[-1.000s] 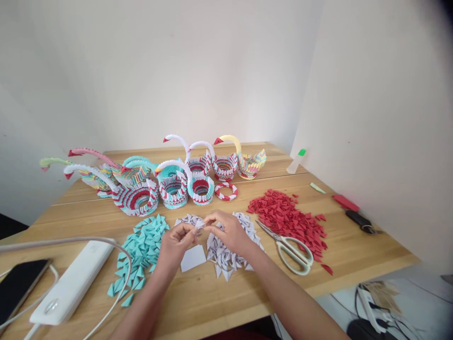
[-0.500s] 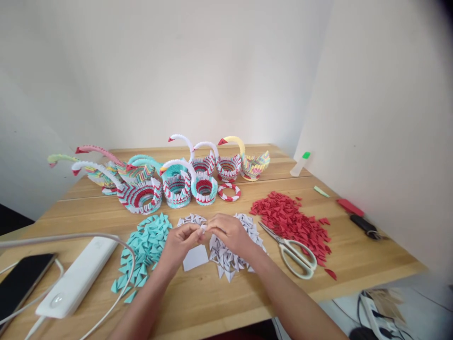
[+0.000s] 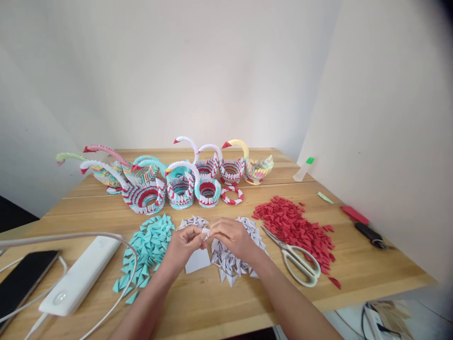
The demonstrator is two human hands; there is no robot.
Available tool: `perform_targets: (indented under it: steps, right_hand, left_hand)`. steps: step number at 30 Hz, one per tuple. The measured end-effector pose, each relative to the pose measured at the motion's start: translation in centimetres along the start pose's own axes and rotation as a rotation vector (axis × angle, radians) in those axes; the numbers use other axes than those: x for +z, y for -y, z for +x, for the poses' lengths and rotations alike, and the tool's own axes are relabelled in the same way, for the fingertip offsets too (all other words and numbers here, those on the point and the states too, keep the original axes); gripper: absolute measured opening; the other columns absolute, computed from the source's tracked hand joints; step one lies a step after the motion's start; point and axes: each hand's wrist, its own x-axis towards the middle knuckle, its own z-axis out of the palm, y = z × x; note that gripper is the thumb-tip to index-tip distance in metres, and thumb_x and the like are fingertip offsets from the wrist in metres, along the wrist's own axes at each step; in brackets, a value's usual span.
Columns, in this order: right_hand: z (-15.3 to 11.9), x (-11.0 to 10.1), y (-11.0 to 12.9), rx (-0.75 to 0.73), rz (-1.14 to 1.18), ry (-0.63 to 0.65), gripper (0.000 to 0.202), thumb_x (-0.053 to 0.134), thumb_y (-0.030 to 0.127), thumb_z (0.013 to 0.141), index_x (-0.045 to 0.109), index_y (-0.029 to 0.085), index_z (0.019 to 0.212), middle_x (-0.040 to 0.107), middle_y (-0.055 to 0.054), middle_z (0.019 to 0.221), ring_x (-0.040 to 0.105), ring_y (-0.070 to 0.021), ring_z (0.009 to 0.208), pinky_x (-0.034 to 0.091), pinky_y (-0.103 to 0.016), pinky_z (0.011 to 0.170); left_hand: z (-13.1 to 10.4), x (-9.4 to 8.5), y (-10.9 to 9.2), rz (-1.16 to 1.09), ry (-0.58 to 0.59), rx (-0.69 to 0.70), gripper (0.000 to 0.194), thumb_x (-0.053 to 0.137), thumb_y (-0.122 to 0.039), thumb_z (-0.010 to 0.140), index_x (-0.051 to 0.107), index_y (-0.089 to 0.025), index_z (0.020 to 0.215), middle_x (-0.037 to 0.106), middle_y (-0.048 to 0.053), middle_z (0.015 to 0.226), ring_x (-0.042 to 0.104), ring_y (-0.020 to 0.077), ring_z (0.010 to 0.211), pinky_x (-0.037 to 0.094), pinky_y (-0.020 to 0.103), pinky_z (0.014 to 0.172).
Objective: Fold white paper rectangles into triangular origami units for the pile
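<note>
My left hand (image 3: pixel 184 245) and my right hand (image 3: pixel 231 236) meet over the middle of the table, both with fingers pinched on a small white paper piece (image 3: pixel 205 232). A white paper sheet (image 3: pixel 197 261) lies just below them. White folded paper triangles (image 3: pixel 230 264) are heaped under and beside my right hand, and a smaller white heap (image 3: pixel 193 221) shows behind my left hand. Turquoise triangles (image 3: pixel 148 245) lie to the left of my left hand.
Red triangles (image 3: pixel 293 226) and scissors (image 3: pixel 300 264) lie to the right. Several paper swans (image 3: pixel 145 196) and a red and white ring (image 3: pixel 232 195) stand behind. A power bank (image 3: pixel 79 278), a phone (image 3: pixel 26 283) and a cable are at the left. A glue bottle (image 3: pixel 303 170) stands back right.
The view has shifted slightly. My fingers have moved a little around the white paper piece, which now shows more between them.
</note>
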Motion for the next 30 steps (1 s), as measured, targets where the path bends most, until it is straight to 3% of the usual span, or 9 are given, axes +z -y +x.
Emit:
perform_targets:
  steps: [13, 22, 30]
  right_hand:
    - [0.1, -0.3, 0.0, -0.011, -0.011, 0.021, 0.016, 0.05, 0.019, 0.093, 0.063, 0.018, 0.085, 0.067, -0.007, 0.091, 0.062, -0.0164, 0.087, 0.049, -0.028, 0.078]
    - [0.1, -0.4, 0.0, -0.006, -0.013, -0.011, 0.012, 0.051, 0.02, 0.093, 0.062, 0.018, 0.089, 0.066, -0.006, 0.088, 0.061, -0.0163, 0.084, 0.048, -0.028, 0.075]
    - [0.1, -0.4, 0.1, -0.037, -0.025, 0.006, 0.016, 0.049, 0.022, 0.094, 0.063, 0.018, 0.088, 0.067, -0.006, 0.087, 0.061, -0.0164, 0.084, 0.048, -0.028, 0.076]
  left_hand:
    - [0.0, 0.0, 0.7, 0.252, -0.038, 0.147, 0.023, 0.057, -0.033, 0.081, 0.064, -0.016, 0.069, 0.065, 0.003, 0.066, 0.056, 0.0163, 0.066, 0.041, 0.024, 0.063]
    - [-0.2, 0.3, -0.1, 0.019, -0.038, 0.007, 0.026, 0.062, -0.04, 0.075, 0.064, -0.015, 0.07, 0.065, 0.002, 0.06, 0.055, 0.014, 0.058, 0.042, 0.023, 0.058]
    - [0.0, 0.3, 0.0, -0.011, -0.021, -0.022, 0.029, 0.065, -0.043, 0.073, 0.063, -0.014, 0.068, 0.065, 0.002, 0.059, 0.055, 0.0131, 0.053, 0.042, 0.022, 0.053]
